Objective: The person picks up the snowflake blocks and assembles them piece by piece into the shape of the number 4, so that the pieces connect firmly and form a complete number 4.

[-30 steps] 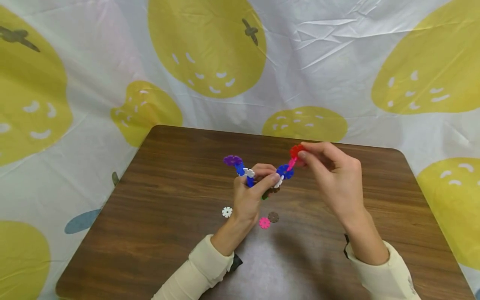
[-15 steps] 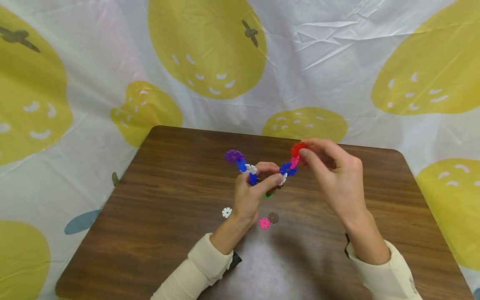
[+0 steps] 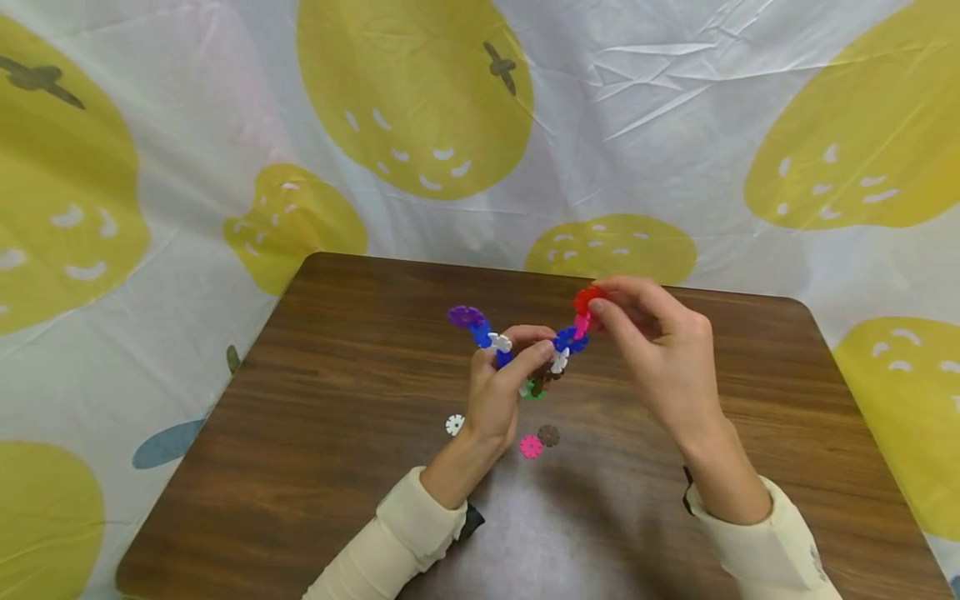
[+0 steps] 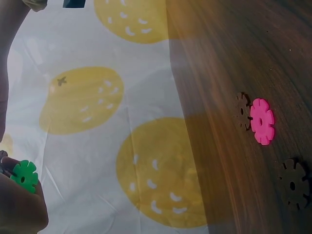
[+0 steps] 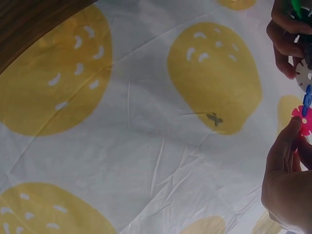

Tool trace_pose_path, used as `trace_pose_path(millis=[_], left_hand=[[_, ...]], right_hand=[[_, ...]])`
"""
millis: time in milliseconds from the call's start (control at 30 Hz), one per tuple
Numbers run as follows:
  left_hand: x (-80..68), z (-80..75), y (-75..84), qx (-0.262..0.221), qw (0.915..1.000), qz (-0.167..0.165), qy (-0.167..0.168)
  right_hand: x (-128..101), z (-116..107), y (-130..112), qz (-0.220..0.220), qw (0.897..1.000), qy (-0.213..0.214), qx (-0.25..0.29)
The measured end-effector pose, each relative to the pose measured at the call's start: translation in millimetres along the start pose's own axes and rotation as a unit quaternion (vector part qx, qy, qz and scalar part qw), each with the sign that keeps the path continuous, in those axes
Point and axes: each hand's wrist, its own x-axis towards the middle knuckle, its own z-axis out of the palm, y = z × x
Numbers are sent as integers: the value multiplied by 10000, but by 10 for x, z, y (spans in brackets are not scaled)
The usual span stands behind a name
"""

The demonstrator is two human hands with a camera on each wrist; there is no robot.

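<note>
Above the brown table [image 3: 337,400] I hold a V-shaped chain of interlocking plastic discs [image 3: 525,350]. My left hand [image 3: 504,377] grips its middle, where blue and white discs meet; a purple disc [image 3: 465,316] ends the left arm. My right hand [image 3: 611,304] pinches the red disc [image 3: 586,298] at the tip of the right arm, above pink and blue discs. In the left wrist view a green disc [image 4: 24,176] shows by my fingers. The right wrist view shows a pink disc [image 5: 303,120] at my fingertips.
Loose discs lie on the table near my left wrist: a white disc [image 3: 453,424], a pink disc [image 3: 530,447] and a brown disc [image 3: 548,435]. A white cloth with yellow fruit prints [image 3: 420,100] hangs behind and around the table.
Both hands and the chain have shifted slightly left and up. My right fingers stay pinched on the red disc at the chain's tip.
</note>
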Motion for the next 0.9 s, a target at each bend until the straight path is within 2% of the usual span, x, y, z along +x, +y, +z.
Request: trace_pose_path(millis=[167, 467, 733, 900], left_hand=[[8, -7, 0, 38, 9998, 90, -155], [0, -27, -8, -8, 9997, 238, -42], [-8, -12, 0, -141, 9999, -26, 56], [-7, -28, 0, -49, 9998, 28, 183]], right_hand=[[6, 24, -7, -60, 10000, 5, 9], [24, 76, 9, -204, 9998, 6, -15], [8, 128, 16, -277, 9994, 6, -197], [1, 125, 14, -349, 9990, -63, -267]])
